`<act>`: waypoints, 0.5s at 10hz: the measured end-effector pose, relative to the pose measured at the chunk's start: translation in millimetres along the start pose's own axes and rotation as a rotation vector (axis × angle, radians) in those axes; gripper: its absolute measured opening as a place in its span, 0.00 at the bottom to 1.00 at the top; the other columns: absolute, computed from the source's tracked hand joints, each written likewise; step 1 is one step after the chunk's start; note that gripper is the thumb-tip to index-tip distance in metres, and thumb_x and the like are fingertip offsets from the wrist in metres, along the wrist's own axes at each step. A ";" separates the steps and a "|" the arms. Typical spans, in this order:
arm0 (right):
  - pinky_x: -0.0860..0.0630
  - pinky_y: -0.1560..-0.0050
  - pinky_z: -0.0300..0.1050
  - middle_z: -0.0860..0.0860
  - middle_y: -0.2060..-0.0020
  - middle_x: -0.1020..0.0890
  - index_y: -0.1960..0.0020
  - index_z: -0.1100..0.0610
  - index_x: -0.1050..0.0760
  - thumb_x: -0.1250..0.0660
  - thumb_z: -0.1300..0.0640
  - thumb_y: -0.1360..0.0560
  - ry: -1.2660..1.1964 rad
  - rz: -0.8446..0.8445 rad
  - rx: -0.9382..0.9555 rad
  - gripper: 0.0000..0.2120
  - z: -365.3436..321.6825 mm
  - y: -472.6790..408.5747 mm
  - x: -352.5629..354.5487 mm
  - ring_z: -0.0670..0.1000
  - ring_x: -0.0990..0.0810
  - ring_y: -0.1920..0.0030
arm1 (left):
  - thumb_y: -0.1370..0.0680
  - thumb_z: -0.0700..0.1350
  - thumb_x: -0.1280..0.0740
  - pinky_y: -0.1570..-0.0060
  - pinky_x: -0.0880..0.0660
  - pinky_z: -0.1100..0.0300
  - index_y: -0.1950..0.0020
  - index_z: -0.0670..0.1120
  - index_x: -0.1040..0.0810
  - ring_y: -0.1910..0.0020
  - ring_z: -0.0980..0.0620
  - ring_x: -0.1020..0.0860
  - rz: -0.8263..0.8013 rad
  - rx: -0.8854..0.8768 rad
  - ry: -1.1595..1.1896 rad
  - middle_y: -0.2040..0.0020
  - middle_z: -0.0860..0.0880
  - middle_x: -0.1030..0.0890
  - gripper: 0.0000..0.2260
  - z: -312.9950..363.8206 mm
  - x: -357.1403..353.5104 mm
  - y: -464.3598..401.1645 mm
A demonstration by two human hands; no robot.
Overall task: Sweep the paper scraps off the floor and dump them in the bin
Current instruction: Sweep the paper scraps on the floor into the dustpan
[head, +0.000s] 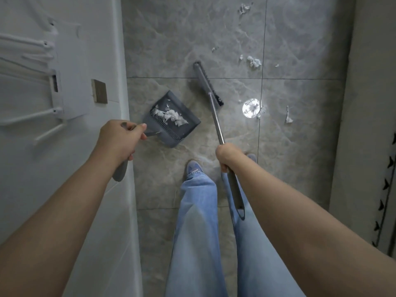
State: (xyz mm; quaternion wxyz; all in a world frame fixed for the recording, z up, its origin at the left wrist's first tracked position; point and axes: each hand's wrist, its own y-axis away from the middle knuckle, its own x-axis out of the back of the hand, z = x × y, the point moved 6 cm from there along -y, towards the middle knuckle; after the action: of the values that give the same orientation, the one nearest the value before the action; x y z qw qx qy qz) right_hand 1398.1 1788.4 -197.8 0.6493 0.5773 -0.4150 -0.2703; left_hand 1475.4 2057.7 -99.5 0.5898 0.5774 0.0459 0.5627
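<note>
My left hand [119, 138] grips the handle of a grey dustpan [184, 125], whose pan sits low over the floor in front of me. White paper scraps [171, 117] lie inside the pan. My right hand [228, 155] holds the metal pole of a broom [206, 82]; its grey head rests on the floor to the right of and beyond the pan. More torn paper scraps [254, 62] lie scattered on the grey tiles further away and to the right, with one scrap [288, 116] near the right wall and another [243, 8] at the far end. No bin is in view.
A white wall with a rack of white rods [32, 50] and a small brown plate [99, 91] runs along my left. A wall [364, 103] bounds the right side. A bright round light reflection [251, 108] glares on the tiles. My legs in blue jeans [197, 211] stand below.
</note>
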 end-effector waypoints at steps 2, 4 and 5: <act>0.31 0.75 0.41 0.57 0.72 0.27 0.58 0.62 0.29 0.48 0.51 0.19 0.023 -0.076 0.039 0.18 26.6 2.1 -16.3 0.55 0.28 0.76 | 0.22 0.54 0.34 0.71 0.28 0.60 0.58 0.45 0.15 0.76 0.46 0.29 -0.045 -0.015 -0.015 0.69 0.41 0.24 0.14 12.6 -4.3 9.0; 0.26 0.69 0.47 0.58 0.69 0.27 0.58 0.59 0.29 0.49 0.49 0.20 -0.101 0.143 0.000 0.18 102.7 11.3 55.8 0.56 0.26 0.71 | 0.21 0.50 0.32 0.82 0.29 0.63 0.57 0.42 0.16 0.75 0.48 0.29 -0.109 -0.083 -0.047 0.79 0.54 0.25 0.13 67.1 -44.2 32.6; 0.34 0.76 0.38 0.57 0.71 0.28 0.63 0.57 0.33 0.49 0.51 0.19 -0.151 0.220 -0.079 0.18 136.8 6.6 108.6 0.53 0.29 0.76 | 0.21 0.48 0.32 0.85 0.33 0.67 0.56 0.40 0.17 0.77 0.49 0.30 -0.170 -0.124 -0.033 0.82 0.56 0.26 0.13 98.5 -78.1 44.7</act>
State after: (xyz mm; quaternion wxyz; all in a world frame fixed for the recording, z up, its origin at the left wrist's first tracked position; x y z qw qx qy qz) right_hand 1336.2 1627.6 -168.2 0.6641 0.4804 -0.5124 -0.2561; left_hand 1489.1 1926.4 -80.8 0.6708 0.5428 0.0501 0.5029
